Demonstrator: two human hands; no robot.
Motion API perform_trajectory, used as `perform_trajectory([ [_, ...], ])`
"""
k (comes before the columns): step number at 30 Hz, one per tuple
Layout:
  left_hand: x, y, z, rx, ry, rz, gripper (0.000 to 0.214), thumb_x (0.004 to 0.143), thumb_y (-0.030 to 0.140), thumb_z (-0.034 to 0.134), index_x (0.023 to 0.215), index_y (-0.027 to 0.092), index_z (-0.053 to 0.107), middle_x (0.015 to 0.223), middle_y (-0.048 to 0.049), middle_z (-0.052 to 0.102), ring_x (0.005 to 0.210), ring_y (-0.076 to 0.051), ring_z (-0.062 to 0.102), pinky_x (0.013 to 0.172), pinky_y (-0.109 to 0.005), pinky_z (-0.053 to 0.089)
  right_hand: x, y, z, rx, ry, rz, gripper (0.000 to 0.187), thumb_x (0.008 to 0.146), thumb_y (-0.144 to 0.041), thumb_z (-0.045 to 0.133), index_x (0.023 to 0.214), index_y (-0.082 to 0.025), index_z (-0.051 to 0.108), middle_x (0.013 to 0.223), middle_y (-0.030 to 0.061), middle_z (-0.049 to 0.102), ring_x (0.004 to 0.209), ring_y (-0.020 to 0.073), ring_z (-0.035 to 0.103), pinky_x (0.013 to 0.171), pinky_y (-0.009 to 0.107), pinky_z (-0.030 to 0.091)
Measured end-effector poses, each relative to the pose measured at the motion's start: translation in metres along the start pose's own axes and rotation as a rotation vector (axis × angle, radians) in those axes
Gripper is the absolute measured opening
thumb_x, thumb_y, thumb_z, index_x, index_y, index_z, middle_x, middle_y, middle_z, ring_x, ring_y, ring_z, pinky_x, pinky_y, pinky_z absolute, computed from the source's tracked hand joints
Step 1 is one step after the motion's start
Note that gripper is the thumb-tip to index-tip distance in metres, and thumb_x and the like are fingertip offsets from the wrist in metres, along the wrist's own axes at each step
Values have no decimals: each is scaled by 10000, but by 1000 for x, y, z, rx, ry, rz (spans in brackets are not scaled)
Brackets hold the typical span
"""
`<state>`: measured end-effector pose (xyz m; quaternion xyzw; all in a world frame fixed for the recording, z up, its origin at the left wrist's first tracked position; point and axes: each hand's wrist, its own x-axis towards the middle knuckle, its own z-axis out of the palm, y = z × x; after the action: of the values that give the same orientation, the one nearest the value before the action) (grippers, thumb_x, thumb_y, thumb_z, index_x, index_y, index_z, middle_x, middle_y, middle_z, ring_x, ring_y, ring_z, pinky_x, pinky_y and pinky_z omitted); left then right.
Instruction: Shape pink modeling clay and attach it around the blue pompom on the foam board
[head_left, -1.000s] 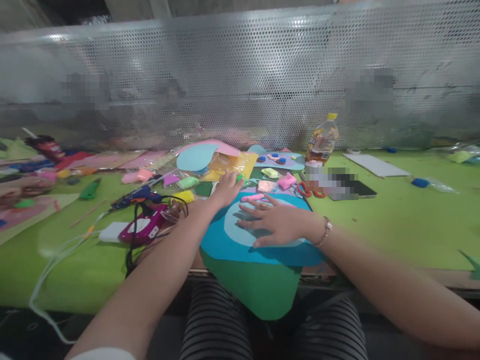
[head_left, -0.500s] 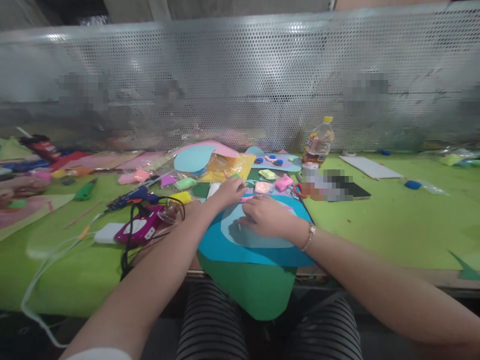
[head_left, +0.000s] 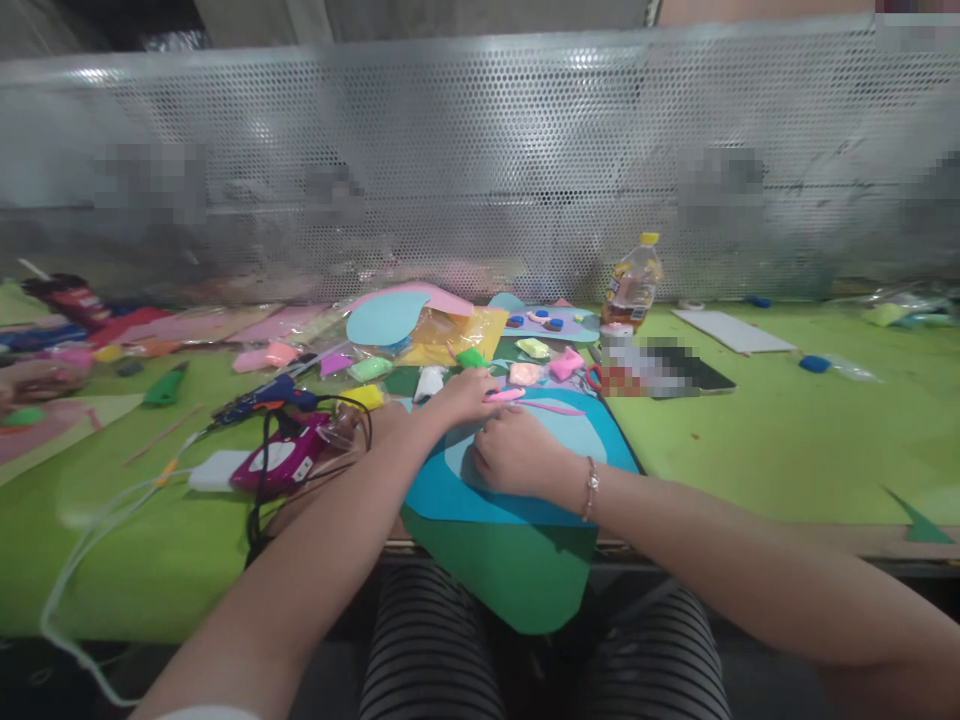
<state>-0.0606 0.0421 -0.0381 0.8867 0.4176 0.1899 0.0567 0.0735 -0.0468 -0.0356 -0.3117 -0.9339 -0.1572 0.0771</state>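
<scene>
My left hand (head_left: pixel 461 396) reaches across to the top of a blue foam sheet (head_left: pixel 450 492), its fingertips closed on the end of a short pink clay roll (head_left: pixel 505 395). My right hand (head_left: pixel 514 450) is curled knuckles-up on the light blue shape (head_left: pixel 581 422) that lies on the blue sheet; what is under its fingers is hidden. A thin pink strip (head_left: pixel 561 408) lies just beyond it. Under the blue sheet, a green sheet (head_left: pixel 510 580) hangs over the table edge onto my lap.
Small clay lumps lie behind the sheets: green (head_left: pixel 472 357), white (head_left: pixel 429 381), pink (head_left: pixel 568 362). On the left are a glue gun (head_left: pixel 262 394), a purple device (head_left: pixel 285 458) and cables. A bottle (head_left: pixel 634 282), red scissors (head_left: pixel 596 378) and a phone (head_left: pixel 694 372) lie on the right. Behind the table stands a perforated metal screen.
My right hand, flat and spread on the sheet a second ago, has curled shut and drawn back. My left hand left the green clay lump and moved onto the pink roll.
</scene>
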Motion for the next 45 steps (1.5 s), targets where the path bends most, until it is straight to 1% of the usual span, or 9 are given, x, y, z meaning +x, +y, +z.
perform_trajectory([
  [6, 0, 5, -1, -69, 0, -18, 147, 725, 291, 585, 762, 174, 665, 801, -65, 582, 799, -207, 546, 705, -301, 411, 0, -2, -1, 33, -2, 9, 262, 797, -196, 440, 624, -132, 626, 604, 96, 630, 515, 146, 456, 533, 327, 168],
  [11, 3, 5, -2, -279, 165, -86, 91, 688, 242, 599, 710, 172, 652, 738, -46, 616, 744, -191, 545, 683, -291, 401, -3, 8, -15, 154, 65, 44, 284, 831, -191, 408, 612, -142, 582, 604, 61, 598, 505, 115, 391, 524, 314, 168],
  [15, 5, 5, -2, -731, 300, -306, 138, 636, 240, 668, 731, 165, 602, 705, -16, 627, 689, -159, 565, 661, -273, 435, -6, 38, -24, 491, 149, 224, 323, 865, -260, 398, 570, -161, 485, 541, 4, 495, 502, 94, 374, 508, 270, 215],
  [19, 4, 12, -6, -1313, 310, -502, 206, 671, 199, 683, 779, 157, 513, 748, -28, 639, 668, -125, 601, 679, -279, 480, -8, 69, -21, 875, 199, 363, 339, 868, -337, 401, 585, -168, 480, 587, -3, 521, 544, 97, 452, 534, 242, 307],
  [24, 0, 27, -13, -1627, 233, -429, 246, 714, 182, 672, 616, 136, 451, 631, 7, 543, 564, -51, 520, 631, -211, 461, -8, 82, -9, 1043, 172, 339, 342, 854, -374, 431, 596, -164, 514, 591, -2, 523, 585, 112, 490, 591, 244, 373],
  [28, -1, 36, -15, -1608, 220, -379, 265, 634, 230, 759, 686, 136, 517, 570, 47, 469, 572, -54, 497, 592, -182, 421, -6, 81, -5, 1062, 180, 301, 334, 857, -366, 440, 598, -167, 514, 600, 0, 540, 590, 110, 503, 612, 242, 390],
  [33, -4, 41, -18, -1501, 175, -385, 359, 558, 278, 806, 644, 143, 484, 550, 54, 454, 526, -39, 427, 516, -166, 342, -5, 82, -5, 1061, 179, 322, 339, 857, -366, 433, 592, -169, 508, 595, 6, 552, 583, 112, 508, 602, 243, 393],
  [39, -6, 43, -20, -1433, 155, -383, 380, 569, 246, 788, 592, 154, 420, 527, 62, 427, 499, -35, 393, 488, -183, 289, -7, 83, -7, 1016, 183, 314, 376, 872, -401, 417, 588, -167, 495, 590, 5, 545, 590, 111, 504, 601, 240, 390],
  [45, -6, 42, -19, -1440, 180, -388, 408, 574, 240, 782, 590, 161, 382, 533, 73, 413, 503, -32, 403, 503, -183, 311, -7, 83, -7, 1035, 172, 307, 386, 871, -430, 420, 601, -165, 498, 609, 8, 550, 614, 112, 514, 622, 242, 403],
])
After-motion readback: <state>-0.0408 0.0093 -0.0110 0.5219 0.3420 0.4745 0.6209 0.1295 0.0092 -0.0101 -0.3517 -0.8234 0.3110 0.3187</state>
